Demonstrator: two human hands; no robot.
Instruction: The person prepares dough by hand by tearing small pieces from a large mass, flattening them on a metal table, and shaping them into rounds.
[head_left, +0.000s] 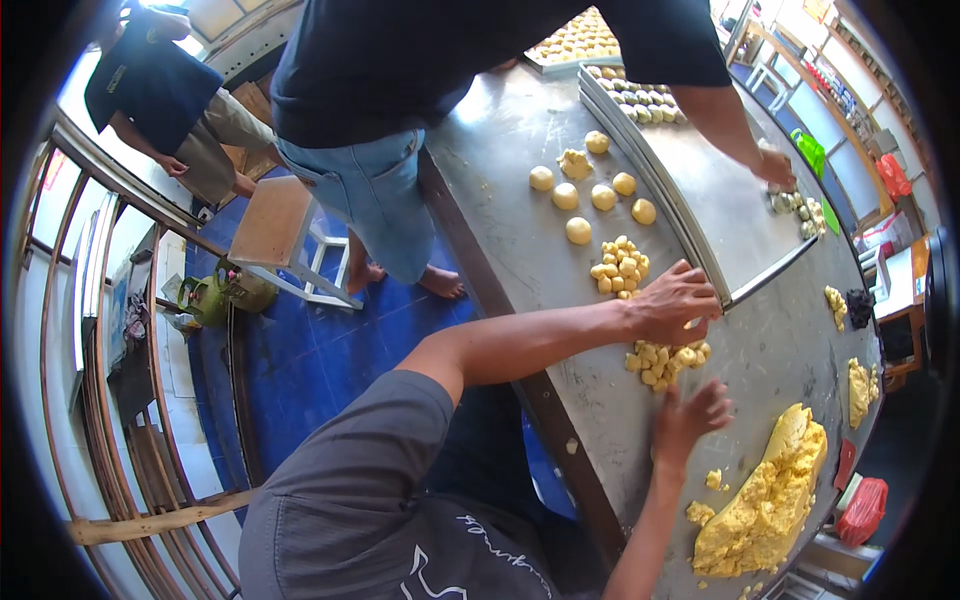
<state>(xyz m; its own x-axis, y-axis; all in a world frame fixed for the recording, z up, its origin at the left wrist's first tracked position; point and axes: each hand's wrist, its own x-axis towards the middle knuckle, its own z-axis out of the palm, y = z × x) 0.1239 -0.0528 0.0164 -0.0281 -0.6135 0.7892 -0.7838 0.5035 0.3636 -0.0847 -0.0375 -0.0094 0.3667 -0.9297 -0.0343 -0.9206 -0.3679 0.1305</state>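
Observation:
My left hand [680, 304] is above the steel table beside the near corner of a metal tray [722, 235]. Its fingers are curled toward the thumb, and whatever they may hold is hidden. Just below it lies a pile of small yellow dough pieces [662, 366], partly covered by the hand. My right hand [690, 418] hovers at the near side of this pile, slightly blurred, with fingers apart and nothing seen in them. A second pile of dough pieces [620, 266] sits beyond my left wrist. Farther on are several smooth dough balls [603, 197] and one rough, lumpy ball [574, 164].
A large yellow dough mass [765, 495] rests right of my right forearm, with crumbs around it. Across the table, a co-worker's hand [775, 168] touches greenish pieces [797, 207] on the tray. Filled trays [575, 45] stand farther back. A stool [272, 222] stands left on blue floor.

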